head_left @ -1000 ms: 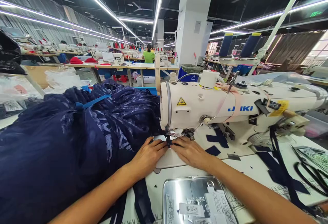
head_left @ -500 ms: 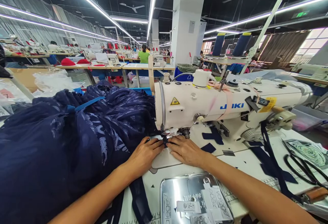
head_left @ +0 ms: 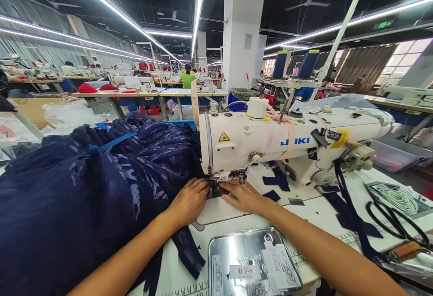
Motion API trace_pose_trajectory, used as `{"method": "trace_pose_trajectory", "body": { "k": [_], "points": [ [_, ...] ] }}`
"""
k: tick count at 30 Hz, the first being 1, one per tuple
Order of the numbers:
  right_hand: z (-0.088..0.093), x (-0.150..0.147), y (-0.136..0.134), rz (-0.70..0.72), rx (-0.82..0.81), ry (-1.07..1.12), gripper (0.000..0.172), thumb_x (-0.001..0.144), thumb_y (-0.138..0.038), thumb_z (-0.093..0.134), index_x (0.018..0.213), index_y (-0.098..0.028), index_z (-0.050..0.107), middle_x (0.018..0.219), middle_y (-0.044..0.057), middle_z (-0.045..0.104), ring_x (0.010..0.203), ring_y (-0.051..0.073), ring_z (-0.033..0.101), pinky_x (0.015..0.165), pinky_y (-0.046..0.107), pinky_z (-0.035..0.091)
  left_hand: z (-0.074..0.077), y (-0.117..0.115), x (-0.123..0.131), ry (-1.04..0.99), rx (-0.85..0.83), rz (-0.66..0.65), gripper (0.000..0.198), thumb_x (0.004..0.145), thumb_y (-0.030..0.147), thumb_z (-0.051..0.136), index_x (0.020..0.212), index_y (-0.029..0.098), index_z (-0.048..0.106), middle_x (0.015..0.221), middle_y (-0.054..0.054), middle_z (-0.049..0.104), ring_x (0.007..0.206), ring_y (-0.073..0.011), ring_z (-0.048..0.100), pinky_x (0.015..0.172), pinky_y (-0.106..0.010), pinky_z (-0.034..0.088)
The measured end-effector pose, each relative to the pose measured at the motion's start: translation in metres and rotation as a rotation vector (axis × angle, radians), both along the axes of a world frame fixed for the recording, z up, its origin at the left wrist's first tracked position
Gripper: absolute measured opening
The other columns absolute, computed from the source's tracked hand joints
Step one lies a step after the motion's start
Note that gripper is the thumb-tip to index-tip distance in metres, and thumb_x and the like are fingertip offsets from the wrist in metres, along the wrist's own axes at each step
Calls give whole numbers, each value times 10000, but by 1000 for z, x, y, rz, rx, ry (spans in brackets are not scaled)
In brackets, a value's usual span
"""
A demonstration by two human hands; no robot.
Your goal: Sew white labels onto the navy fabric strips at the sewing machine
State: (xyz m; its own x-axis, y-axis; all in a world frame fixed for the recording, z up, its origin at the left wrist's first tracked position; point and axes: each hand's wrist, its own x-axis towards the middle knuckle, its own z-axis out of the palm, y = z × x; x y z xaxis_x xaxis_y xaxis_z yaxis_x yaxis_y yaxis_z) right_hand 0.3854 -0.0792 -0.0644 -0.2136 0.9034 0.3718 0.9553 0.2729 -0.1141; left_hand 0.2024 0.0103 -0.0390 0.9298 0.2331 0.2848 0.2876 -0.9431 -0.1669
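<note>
A white sewing machine (head_left: 264,138) stands in front of me, its needle area low at the left end of its head. Left of the needle, my left hand (head_left: 191,199) is closed, fingers bent together on dark navy fabric (head_left: 101,205) beside the large embroidered heap. My right hand (head_left: 241,196) is closed on the right side of the presser foot, fingertips at a small dark edge of the same fabric; that bit is mostly hidden by fingers and foot. A bare metal plate shows between the hands. One navy strip (head_left: 188,252) hangs below my left wrist.
A metal tin lid with paper labels (head_left: 252,260) lies in front of the machine. Navy scraps (head_left: 275,181) lie by its base. Black scissors (head_left: 394,219) and a coil of pale cord (head_left: 399,199) are at right. Thread cones (head_left: 307,63) stand behind.
The view has shifted slightly, so the machine sits a little further left. Less dark fabric shows between my fingertips, and more of the metal plate is visible. Both hands stay at the needle.
</note>
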Motion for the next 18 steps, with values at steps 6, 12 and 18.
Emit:
{"method": "trace_pose_trajectory", "body": {
  "k": [6, 12, 18],
  "points": [
    [10, -9, 0, -138, -19, -225, 337, 862, -318, 409, 1054, -86, 561, 951, 151, 618, 861, 238, 566, 784, 364, 429, 2, -19, 2, 49, 189, 287, 217, 803, 132, 437, 917, 105, 620, 780, -105, 595, 770, -226, 513, 693, -373, 368],
    [25, -10, -20, 9, -58, -332, 176, 764, -224, 533, 854, -92, 606, 919, 137, 596, 864, 228, 542, 849, 369, 386, 1, -9, 8, 12, 182, 283, 295, 775, 154, 471, 1047, 177, 583, 884, -101, 616, 904, -251, 491, 906, -482, 263],
    [14, 0, -21, 129, -6, -336, 146, 752, -33, 471, 792, -103, 593, 850, 102, 586, 795, 181, 535, 764, 300, 433, 0, 4, 11, -5, 89, 148, 295, 765, 170, 459, 1034, 180, 582, 949, -97, 619, 947, -253, 510, 972, -528, 220]
  ]
}}
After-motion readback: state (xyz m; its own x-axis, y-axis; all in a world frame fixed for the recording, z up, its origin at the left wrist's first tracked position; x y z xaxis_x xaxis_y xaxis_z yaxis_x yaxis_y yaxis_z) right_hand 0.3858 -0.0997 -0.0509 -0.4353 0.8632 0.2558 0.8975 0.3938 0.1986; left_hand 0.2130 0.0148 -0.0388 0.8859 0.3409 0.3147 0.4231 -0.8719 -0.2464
